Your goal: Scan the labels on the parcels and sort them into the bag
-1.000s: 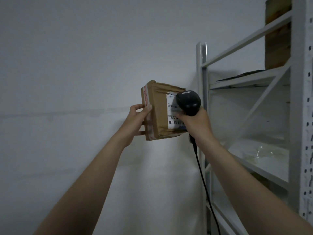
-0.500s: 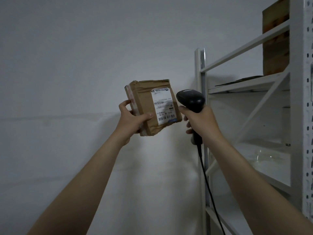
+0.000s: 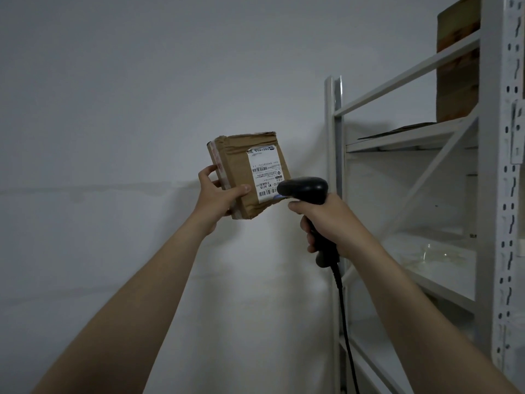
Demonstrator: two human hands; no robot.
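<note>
While the left hand [image 3: 216,199] holds a cardboard parcel [image 3: 241,166] up before the wall, the right hand [image 3: 332,220] has its grip round a corded scanner [image 3: 305,190] just beside the label [image 3: 265,172], suggesting scanning under way, bagging undone, no bag in view.

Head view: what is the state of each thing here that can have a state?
Cardboard parcel: held up, tilted, dented, label facing the camera.
Shipping label: stuck on the parcel, lower corner behind the scanner head.
Barcode scanner: aimed at the label, bluish light at its window.
Left hand: grips the parcel's edge.
Right hand: grips the scanner's handle.
Cable: hangs down from the scanner.
</note>
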